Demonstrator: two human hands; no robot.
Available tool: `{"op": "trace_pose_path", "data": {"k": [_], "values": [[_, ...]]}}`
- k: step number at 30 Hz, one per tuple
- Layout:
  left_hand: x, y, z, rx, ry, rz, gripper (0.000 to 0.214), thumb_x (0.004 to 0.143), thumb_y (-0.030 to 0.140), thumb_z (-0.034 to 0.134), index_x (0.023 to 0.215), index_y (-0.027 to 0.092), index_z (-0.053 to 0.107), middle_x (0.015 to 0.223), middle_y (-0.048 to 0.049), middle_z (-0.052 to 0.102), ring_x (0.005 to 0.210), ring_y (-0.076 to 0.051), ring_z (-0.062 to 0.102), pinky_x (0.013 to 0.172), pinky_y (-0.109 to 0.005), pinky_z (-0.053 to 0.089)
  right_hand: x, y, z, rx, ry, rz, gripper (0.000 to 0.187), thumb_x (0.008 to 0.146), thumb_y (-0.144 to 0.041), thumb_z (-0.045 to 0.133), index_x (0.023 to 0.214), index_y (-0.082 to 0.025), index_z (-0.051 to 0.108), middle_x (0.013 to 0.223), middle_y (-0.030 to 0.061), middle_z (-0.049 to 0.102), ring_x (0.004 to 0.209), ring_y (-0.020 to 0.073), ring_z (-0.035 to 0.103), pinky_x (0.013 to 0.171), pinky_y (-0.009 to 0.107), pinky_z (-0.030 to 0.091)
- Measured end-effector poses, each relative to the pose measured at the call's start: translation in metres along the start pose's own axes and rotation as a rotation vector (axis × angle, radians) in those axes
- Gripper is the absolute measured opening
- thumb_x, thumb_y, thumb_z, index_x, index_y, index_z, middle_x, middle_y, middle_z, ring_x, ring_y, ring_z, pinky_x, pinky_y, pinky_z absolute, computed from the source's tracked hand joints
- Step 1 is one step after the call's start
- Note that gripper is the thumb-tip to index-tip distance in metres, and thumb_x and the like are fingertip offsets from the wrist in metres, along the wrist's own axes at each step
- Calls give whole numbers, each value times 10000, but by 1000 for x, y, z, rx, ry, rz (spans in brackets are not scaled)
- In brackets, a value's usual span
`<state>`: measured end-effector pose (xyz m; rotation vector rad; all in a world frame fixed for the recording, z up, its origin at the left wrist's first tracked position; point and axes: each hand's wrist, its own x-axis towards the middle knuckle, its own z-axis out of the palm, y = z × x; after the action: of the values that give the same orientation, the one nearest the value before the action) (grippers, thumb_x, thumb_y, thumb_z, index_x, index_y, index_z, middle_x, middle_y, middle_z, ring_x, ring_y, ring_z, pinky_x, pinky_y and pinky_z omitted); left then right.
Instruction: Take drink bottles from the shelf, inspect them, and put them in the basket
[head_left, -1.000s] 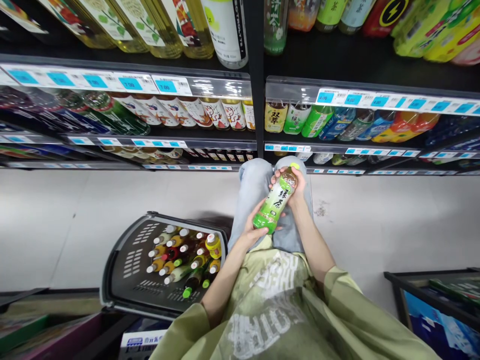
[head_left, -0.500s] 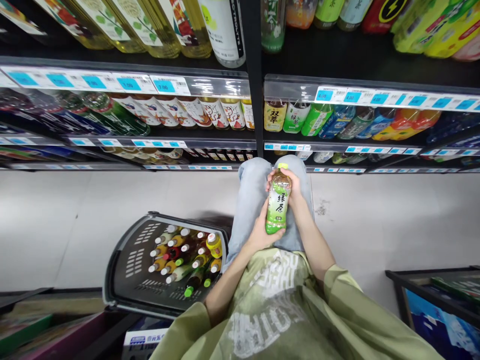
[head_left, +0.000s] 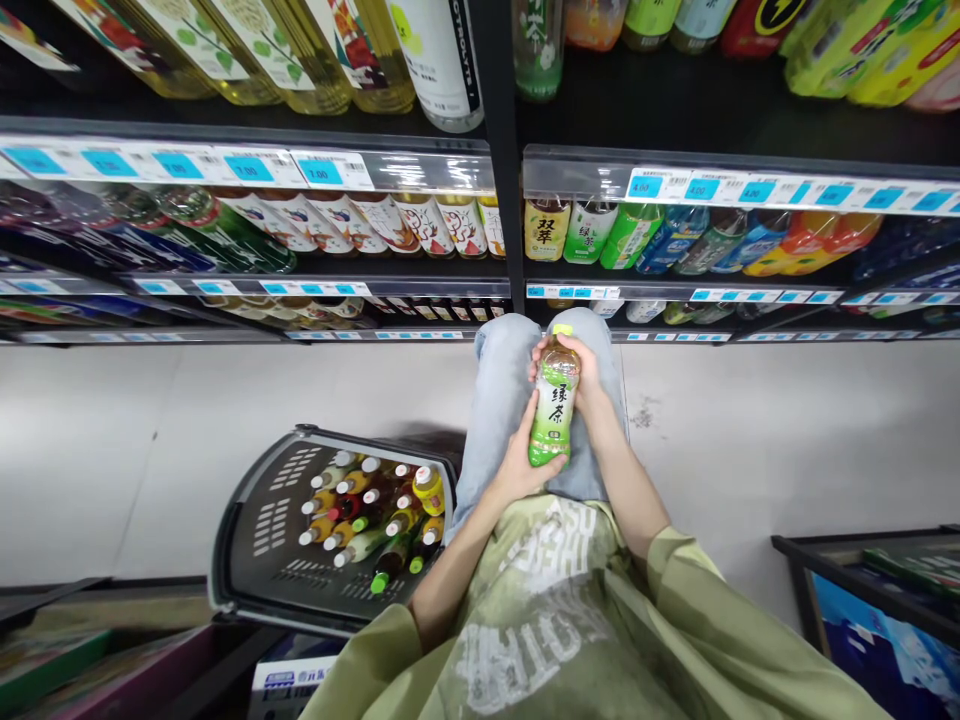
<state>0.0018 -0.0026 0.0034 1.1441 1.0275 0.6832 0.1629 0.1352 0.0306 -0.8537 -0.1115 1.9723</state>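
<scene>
A green tea bottle (head_left: 554, 406) with a green label and a yellow-green cap stands nearly upright above my knees. My left hand (head_left: 519, 468) cups its base and lower side. My right hand (head_left: 589, 378) wraps round its upper part near the neck. Both hands are closed on it. To my lower left a dark shopping basket (head_left: 262, 520) lies on the floor, holding several bottles (head_left: 375, 515) with white, yellow and green caps.
Dark store shelves (head_left: 495, 170) ahead carry rows of drink bottles behind blue price tags. A pale floor runs under them. A dark rack (head_left: 862, 590) stands at the lower right, and boxes sit at the lower left (head_left: 285, 680).
The bottle went from tilted to nearly upright in my hands. The view shifted slightly; the basket has not moved.
</scene>
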Motion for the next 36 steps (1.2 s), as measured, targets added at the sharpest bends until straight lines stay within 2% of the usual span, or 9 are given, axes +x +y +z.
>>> {"op": "trace_pose_path", "data": {"k": [4, 10, 18, 24, 28, 36], "values": [[0, -4, 0, -44, 3, 13, 1252, 885, 531, 871, 1827, 217, 109, 1440, -194, 740, 1062, -332, 836, 1028, -523, 662, 0, 0, 0, -9, -1, -4, 229, 861, -431, 756, 827, -248, 624, 740, 32, 721, 785, 264, 765, 696, 390, 679], [0, -5, 0, -67, 11, 32, 1268, 874, 552, 892, 1833, 248, 119, 1593, -222, 633, 1139, -354, 811, 1067, -545, 646, -1, -1, 2, -13, 14, -1, 217, 882, -422, 737, 820, -249, 621, 747, 32, 724, 786, 262, 763, 689, 391, 676], [0, -3, 0, -56, 0, 12, 1243, 899, 566, 854, 1826, 214, 106, 1446, -200, 726, 1103, -337, 821, 1048, -526, 645, 0, -1, 2, -32, 26, -6, 280, 890, -466, 769, 807, -241, 624, 738, 33, 713, 783, 262, 763, 691, 383, 669], [0, -1, 1, -75, 0, 9, 1245, 891, 569, 859, 1824, 222, 112, 1414, -190, 743, 1080, -333, 833, 1027, -511, 659, 2, 1, 0, -32, 26, -21, 258, 893, -452, 757, 807, -241, 635, 738, 37, 710, 770, 258, 753, 694, 384, 665], [0, 0, 1, -84, -4, 15, 1241, 894, 537, 862, 1820, 210, 102, 1456, -215, 721, 1077, -341, 840, 1020, -516, 661, 3, 2, -2, -34, 22, -14, 203, 920, -410, 693, 815, -246, 634, 742, 34, 720, 738, 256, 742, 672, 399, 657], [1, 1, 0, -89, -5, 10, 1264, 884, 547, 869, 1822, 227, 85, 1507, -220, 694, 1078, -348, 839, 1045, -538, 653, 3, 3, -4, -33, -1, -30, 237, 857, -440, 757, 816, -248, 624, 750, 36, 717, 764, 272, 764, 713, 418, 672]]}}
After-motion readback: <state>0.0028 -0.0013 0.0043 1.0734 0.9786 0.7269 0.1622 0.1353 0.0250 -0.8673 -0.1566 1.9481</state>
